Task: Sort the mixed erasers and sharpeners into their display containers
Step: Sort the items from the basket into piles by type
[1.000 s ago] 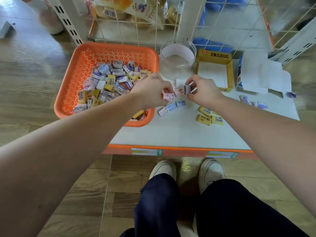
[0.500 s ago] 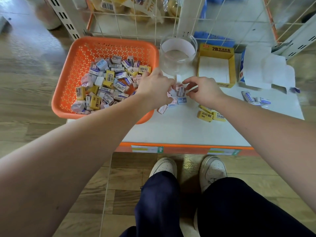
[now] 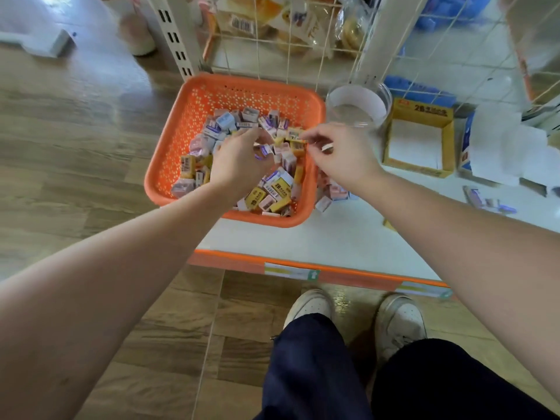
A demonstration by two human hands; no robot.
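Yellow display box (image 3: 420,111), "2B" label

Both forearms are reaching forward, the left hand (image 3: 239,165) curling its fingers downward, the right hand (image 3: 342,159) beside it hanging with fingers loosely bent

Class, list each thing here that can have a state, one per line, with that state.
orange basket, holding a heap of mixed pieces
clear jar, lidless, looks empty
yellow box, open, empty
left hand, fingers curled in the basket; grip unclear
right hand, fingers curled at the basket's edge; grip unclear
loose pieces, on the shelf beside the basket
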